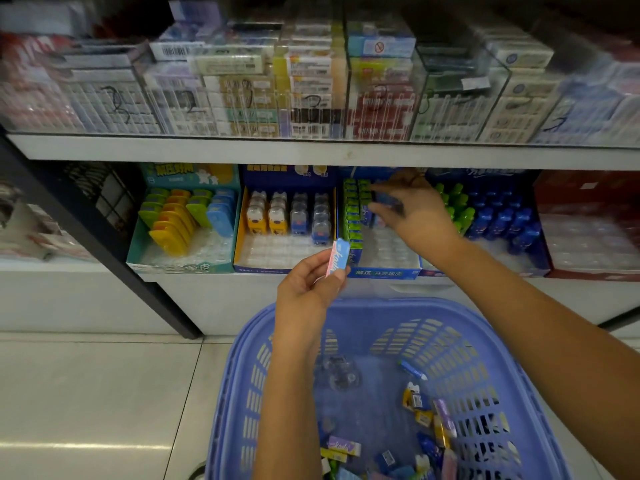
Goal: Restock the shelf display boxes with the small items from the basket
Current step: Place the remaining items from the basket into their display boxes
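Observation:
A blue plastic basket (460, 327) stands on the floor below me with several small packaged erasers (429, 420) in its bottom. My left hand (310, 289) pinches a pink and blue eraser pack (337, 256) above the basket's far rim. My right hand (412, 209) reaches into the blue display box (384, 271) on the lower shelf and holds a small blue pack (384, 200) beside a row of green packs (355, 213). The front of that box shows bare plastic slots.
Left of it stand a yellow-edged box of animal-shaped items (287, 220) and a teal box of coloured items (183, 216). Green and blue bottles (491, 216) fill a box to the right. Clear bins of stationery (311, 88) line the upper shelf. A black post (114, 258) slants at left.

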Demonstrator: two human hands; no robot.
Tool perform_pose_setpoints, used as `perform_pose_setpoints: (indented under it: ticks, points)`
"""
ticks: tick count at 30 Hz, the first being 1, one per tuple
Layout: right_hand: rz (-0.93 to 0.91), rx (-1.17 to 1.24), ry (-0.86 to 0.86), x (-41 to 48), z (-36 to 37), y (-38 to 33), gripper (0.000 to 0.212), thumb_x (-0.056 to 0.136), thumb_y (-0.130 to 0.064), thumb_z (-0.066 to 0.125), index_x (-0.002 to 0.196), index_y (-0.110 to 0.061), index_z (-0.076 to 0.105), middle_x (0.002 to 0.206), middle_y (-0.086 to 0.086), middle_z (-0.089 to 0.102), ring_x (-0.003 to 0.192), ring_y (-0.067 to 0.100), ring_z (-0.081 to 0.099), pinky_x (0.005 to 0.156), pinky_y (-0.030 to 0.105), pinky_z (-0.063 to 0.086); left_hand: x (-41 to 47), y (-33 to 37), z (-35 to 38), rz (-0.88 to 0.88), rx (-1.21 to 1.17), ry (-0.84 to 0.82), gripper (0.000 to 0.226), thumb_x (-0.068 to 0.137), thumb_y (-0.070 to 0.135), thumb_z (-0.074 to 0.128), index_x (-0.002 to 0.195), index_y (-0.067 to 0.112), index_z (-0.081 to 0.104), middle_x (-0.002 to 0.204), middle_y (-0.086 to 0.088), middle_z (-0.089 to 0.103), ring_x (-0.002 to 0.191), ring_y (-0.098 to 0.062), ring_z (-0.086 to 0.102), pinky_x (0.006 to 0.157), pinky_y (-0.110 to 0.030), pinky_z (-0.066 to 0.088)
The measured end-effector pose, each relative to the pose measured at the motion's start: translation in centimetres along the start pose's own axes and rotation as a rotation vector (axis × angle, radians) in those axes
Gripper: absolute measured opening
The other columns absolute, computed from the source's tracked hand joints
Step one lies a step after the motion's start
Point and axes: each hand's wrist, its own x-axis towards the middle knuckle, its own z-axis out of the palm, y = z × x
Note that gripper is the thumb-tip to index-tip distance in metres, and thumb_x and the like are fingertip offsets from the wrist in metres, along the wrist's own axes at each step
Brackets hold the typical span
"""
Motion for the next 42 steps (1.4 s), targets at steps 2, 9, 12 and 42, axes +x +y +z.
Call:
perform_pose_setpoints:
  ticks: [2,9,12,42]
  points:
    - [0.072,0.383,-0.049,-2.1,-1.0,-1.2,0.011,0.084,-0.033,0.068,0.094,-0.032,0.071,0.079,-0.014,0.067,0.072,-0.004,0.058,0.069,0.017,0.045,-0.2,0.1,0.5,0.03,0.014,-0.005,0.028,0.085,0.0,0.065,0.101,0.024,0.068,0.101,-0.003,0.073,0.097,-0.019,0.069,0.083,-0.027,0.056]
    - [0.083,0.796,-0.157,-6.0,-2.9,-2.6,0.024,0.068,-0.026,0.074,0.091,-0.022,0.07,0.084,-0.004,0.072,0.08,0.013,0.07,0.075,0.024,0.057,0.0,1.5,2.6,0.177,0.127,-0.182,0.026,0.087,0.001,0.064,0.109,0.015,0.065,0.108,-0.006,0.071,0.099,-0.015,0.068,0.083,-0.022,0.055]
    - [0.088,0.777,-0.109,-5.4,-3.6,-2.1,0.018,0.07,-0.027,0.075,0.087,-0.023,0.069,0.083,-0.007,0.072,0.081,0.013,0.069,0.078,0.028,0.058,0.4,1.7,3.3,0.245,0.24,-0.225,0.03,0.089,0.002,0.063,0.111,0.022,0.063,0.108,0.006,0.069,0.099,-0.006,0.066,0.084,-0.02,0.054]
    - [0.076,0.031,-0.302,-5.8,-2.5,-0.1,0.02,0.08,-0.037,0.071,0.084,-0.019,0.062,0.068,-0.012,0.053,0.061,0.0,0.049,0.057,0.008,0.039,0.6,-1.2,2.7,0.466,0.648,-0.13,0.016,0.096,0.025,0.054,0.105,0.036,0.061,0.097,0.02,0.064,0.09,0.006,0.059,0.073,-0.007,0.045]
